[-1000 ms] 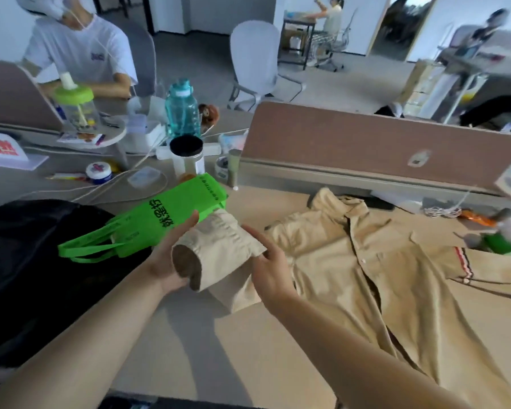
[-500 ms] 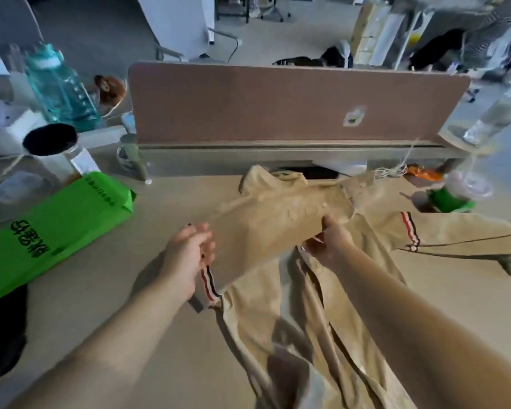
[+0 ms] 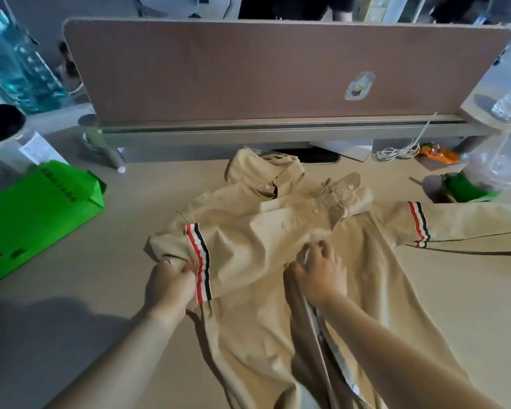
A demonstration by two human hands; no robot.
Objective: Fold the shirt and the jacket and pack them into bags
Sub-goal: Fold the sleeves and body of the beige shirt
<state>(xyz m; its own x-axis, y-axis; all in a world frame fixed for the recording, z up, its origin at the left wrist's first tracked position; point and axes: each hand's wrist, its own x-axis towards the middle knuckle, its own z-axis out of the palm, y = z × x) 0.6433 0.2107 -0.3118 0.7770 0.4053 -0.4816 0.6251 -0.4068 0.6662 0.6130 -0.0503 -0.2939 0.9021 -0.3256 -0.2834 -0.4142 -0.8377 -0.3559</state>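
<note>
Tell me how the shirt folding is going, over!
Left hand grips folded sleeve. Right hand pinches shirt front. Shirt flat on desk, other sleeve spread out. Bag apart, nothing blocking.

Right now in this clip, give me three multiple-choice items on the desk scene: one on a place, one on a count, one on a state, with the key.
1. Where does the green bag lie relative to the shirt?
A on top of it
B on the desk to its left
C on the desk to its right

2. How many striped bands show on the shirt?
A one
B two
C four

3. How is the sleeve by the left hand?
A folded across the chest
B stretched straight out to the left
C tucked inside the bag

Key:
1 B, the bag lies at the left edge, apart from the shirt.
2 B, one band shows on each sleeve.
3 A, the left hand grips it at its band and its cuff end lies over the chest.
</note>
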